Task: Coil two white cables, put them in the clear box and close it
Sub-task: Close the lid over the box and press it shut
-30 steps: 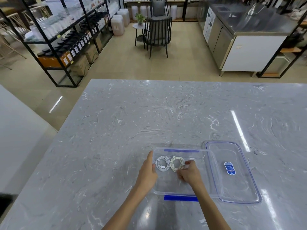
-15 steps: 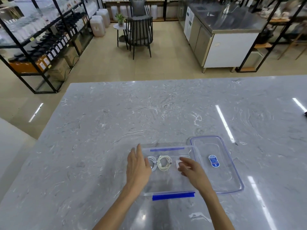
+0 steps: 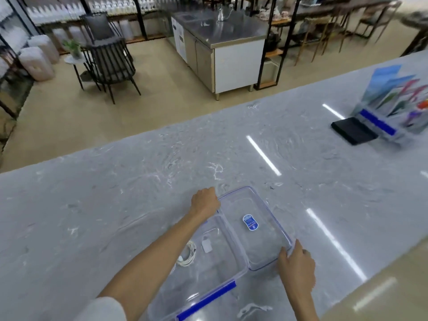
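A: Status of clear box (image 3: 215, 272)?
B: Resting open on the grey marbled bench (image 3: 115, 193), near the front edge. Blue latch (image 3: 206, 302) visible on the near wall.

A: Location of lid (image 3: 254, 228)?
B: Lying flat on the bench, touching the box along its right side. Blue-trimmed rim, small blue label (image 3: 250, 222) at centre.

A: Contents of box?
B: One coiled white cable (image 3: 186, 254) against the left part of the floor, partly hidden behind the left forearm. Small white plug piece (image 3: 206, 245) just beside the coil. Second cable not distinguishable; possibly under the forearm, cannot tell.

A: Left hand (image 3: 205, 202)?
B: Reaching across the box to the far corner of the lid. Fingers curled together over the lid rim; fingertips hidden, so actual grip on the rim cannot be confirmed.

A: Right hand (image 3: 297, 266)?
B: Positioned at the near right corner of the lid. Fingers (image 3: 283, 257) held close together and touching the rim edge, thumb on the outer side. Appears to be a light hold; firmness cannot be told.

A: Other items on bench?
B: Far right, well apart from the box: a second clear container (image 3: 391, 119) holding coloured items, blurred, with a flat black object (image 3: 353, 132) just beside it.
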`<action>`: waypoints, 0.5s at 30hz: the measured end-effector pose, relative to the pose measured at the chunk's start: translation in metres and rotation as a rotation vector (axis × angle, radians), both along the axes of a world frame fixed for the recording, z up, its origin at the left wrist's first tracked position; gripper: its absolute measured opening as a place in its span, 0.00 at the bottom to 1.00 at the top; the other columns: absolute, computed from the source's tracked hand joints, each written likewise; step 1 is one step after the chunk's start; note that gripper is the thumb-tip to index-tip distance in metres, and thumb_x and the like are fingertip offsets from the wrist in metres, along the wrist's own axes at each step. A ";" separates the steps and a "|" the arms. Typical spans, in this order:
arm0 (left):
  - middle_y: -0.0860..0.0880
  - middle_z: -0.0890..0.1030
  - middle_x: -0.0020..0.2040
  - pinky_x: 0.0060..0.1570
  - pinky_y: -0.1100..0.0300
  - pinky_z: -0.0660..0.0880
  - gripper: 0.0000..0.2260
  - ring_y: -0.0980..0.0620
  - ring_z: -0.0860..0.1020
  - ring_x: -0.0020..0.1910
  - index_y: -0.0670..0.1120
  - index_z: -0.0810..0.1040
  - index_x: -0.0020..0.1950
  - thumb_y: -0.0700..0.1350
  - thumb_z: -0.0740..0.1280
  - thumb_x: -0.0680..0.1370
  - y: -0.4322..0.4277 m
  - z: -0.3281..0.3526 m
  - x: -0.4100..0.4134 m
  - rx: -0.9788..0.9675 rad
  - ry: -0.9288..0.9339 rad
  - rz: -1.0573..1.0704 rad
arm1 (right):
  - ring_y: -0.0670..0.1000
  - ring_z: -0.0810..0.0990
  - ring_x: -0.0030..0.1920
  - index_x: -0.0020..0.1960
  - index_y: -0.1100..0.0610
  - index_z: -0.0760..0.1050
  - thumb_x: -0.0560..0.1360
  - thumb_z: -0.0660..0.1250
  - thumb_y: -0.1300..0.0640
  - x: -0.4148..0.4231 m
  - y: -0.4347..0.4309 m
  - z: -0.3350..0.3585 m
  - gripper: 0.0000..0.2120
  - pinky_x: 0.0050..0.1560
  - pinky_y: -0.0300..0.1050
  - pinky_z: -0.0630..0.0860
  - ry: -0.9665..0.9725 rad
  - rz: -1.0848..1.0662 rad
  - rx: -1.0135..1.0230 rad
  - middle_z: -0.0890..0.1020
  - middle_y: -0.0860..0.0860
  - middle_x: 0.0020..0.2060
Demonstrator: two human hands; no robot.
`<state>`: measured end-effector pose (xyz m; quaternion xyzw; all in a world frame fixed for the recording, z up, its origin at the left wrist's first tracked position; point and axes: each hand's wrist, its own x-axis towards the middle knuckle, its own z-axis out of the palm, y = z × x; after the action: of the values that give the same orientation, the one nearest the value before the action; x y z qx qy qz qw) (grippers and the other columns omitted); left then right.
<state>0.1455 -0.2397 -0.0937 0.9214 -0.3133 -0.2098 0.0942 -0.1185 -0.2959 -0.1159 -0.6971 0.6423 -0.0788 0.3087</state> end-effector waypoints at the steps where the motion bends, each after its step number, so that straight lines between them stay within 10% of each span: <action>1: 0.37 0.77 0.62 0.57 0.50 0.71 0.13 0.38 0.74 0.62 0.39 0.74 0.60 0.42 0.58 0.79 -0.007 -0.008 0.000 0.018 0.034 -0.020 | 0.65 0.75 0.55 0.63 0.60 0.69 0.77 0.60 0.54 -0.003 0.002 -0.002 0.16 0.46 0.53 0.70 0.016 -0.026 0.072 0.76 0.63 0.54; 15: 0.34 0.72 0.62 0.64 0.52 0.67 0.14 0.36 0.70 0.64 0.38 0.76 0.60 0.45 0.62 0.79 -0.029 -0.041 0.013 -0.037 0.141 -0.038 | 0.55 0.71 0.35 0.47 0.68 0.72 0.72 0.64 0.67 0.000 0.006 -0.023 0.05 0.34 0.47 0.70 -0.478 -0.212 0.388 0.75 0.64 0.40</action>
<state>0.1580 -0.2688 -0.1352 0.8962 -0.3273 -0.2702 0.1291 -0.1185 -0.2899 -0.1386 -0.5161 0.6238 -0.1481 0.5679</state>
